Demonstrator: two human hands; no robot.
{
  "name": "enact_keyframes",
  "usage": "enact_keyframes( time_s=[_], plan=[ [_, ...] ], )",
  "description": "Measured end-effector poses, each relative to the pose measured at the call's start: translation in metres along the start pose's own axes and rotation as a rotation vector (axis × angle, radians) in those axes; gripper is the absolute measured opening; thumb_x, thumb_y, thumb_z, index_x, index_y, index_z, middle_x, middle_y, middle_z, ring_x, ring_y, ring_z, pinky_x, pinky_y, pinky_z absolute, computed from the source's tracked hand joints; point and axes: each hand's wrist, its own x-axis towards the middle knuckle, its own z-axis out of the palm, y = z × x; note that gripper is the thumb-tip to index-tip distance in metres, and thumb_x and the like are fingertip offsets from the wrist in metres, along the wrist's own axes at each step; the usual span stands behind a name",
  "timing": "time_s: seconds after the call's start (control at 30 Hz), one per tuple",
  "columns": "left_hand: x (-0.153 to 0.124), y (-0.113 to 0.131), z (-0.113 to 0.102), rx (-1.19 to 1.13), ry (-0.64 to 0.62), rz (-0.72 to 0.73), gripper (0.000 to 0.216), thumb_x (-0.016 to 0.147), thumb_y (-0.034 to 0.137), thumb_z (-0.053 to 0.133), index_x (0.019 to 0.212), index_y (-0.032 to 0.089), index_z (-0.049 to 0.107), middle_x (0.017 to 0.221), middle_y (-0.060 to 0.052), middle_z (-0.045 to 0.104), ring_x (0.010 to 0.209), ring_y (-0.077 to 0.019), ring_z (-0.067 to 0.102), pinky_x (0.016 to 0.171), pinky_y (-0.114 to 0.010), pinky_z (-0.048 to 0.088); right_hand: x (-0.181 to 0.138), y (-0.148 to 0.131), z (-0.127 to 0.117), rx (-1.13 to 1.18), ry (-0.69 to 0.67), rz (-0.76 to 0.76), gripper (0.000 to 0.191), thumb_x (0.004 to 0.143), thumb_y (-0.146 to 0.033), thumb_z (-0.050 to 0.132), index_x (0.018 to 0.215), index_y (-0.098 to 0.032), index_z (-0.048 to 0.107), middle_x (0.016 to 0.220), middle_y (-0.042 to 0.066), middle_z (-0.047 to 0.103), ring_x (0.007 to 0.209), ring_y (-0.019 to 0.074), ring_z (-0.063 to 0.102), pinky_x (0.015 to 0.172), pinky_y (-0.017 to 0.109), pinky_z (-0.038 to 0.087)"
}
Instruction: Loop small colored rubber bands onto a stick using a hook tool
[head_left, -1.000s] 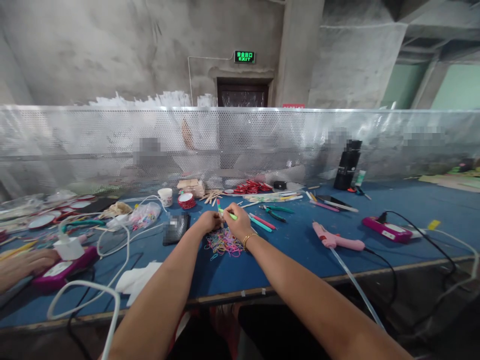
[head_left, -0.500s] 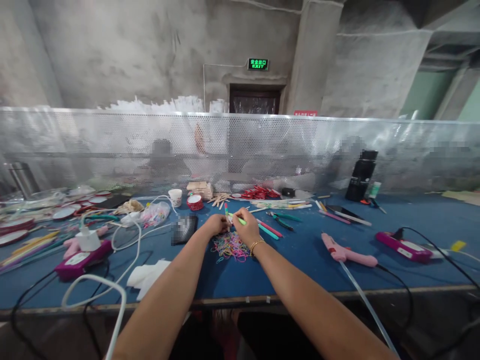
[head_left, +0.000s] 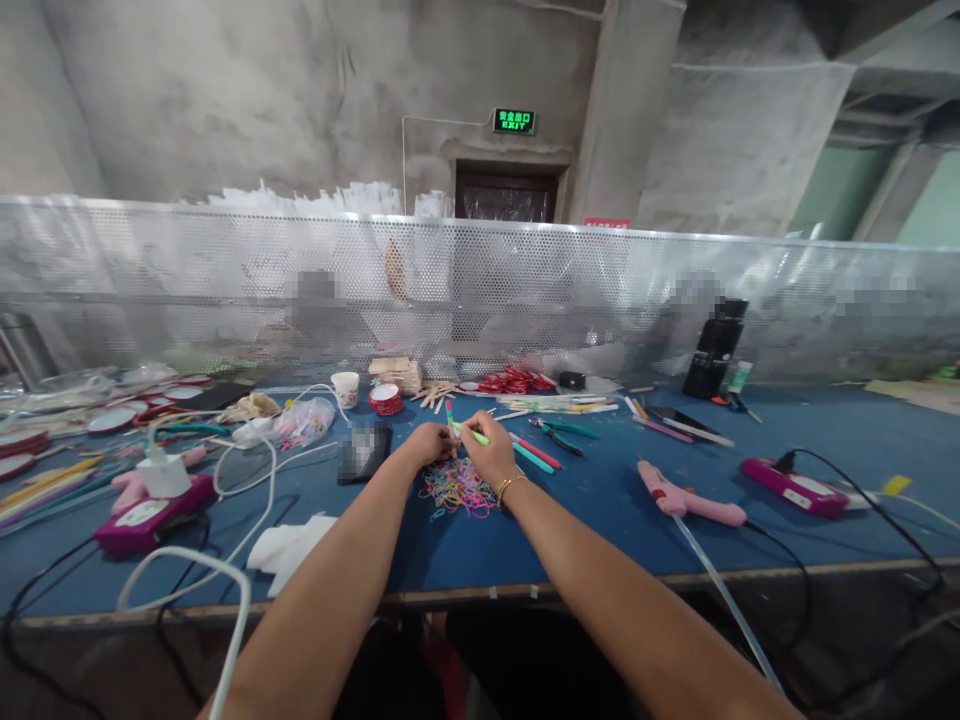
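My right hand (head_left: 490,447), with a bracelet at its wrist, is closed around a light green pen (head_left: 478,437). The pen's front end points left, toward a slim stick (head_left: 450,412) with a red and green top. My left hand (head_left: 430,445) pinches that stick, which stands roughly upright; its lower part is mostly hidden by the fingers. Both hands are close together over a heap of small colourful rubber bands (head_left: 461,492) on the blue table (head_left: 600,550). Just right of the hands lie a teal pen (head_left: 532,457) and a red pen (head_left: 541,453).
Green-handled pliers (head_left: 559,437) lie behind the pens. A pink glue gun (head_left: 690,500) and a purple power strip (head_left: 795,487) are at right; another power strip (head_left: 154,515) with white cables is at left. A paper cup (head_left: 346,390) and red-rimmed discs (head_left: 385,399) stand behind.
The view has shifted slightly, so the table's things sit a little left. Both hands keep their hold, and the green pen stays against or near the stick.
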Motion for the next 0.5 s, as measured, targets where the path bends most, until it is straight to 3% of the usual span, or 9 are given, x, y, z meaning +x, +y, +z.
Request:
enact_keyframes(
  time_s=[0.33,0.5],
  plan=[
    [-0.0021,0.0019,-0.0005,-0.057,0.017,-0.004,0.019,0.067,0.014,0.075,0.058,0.014,0.058,0.047,0.004,0.053,0.047,-0.0076,0.050,0.055,-0.020,0.047,0.0013,0.0017,-0.0021,-0.040,0.064,-0.005,0.012,0.083,-0.029,0.051,0.073,-0.023,0.054,0.072,0.000,0.063,0.074,0.0178,0.058,0.071,0.027,0.041],
    [-0.0010,0.0012,0.0004,-0.066,0.018,0.000,0.021,0.066,0.016,0.076,0.058,0.013,0.058,0.049,0.003,0.055,0.050,-0.0086,0.052,0.058,-0.022,0.049,0.0010,-0.0005,-0.0001,-0.005,0.004,-0.038,0.012,0.084,-0.029,0.051,0.074,-0.023,0.054,0.073,-0.001,0.063,0.075,0.0171,0.058,0.072,0.026,0.042]
  ],
)
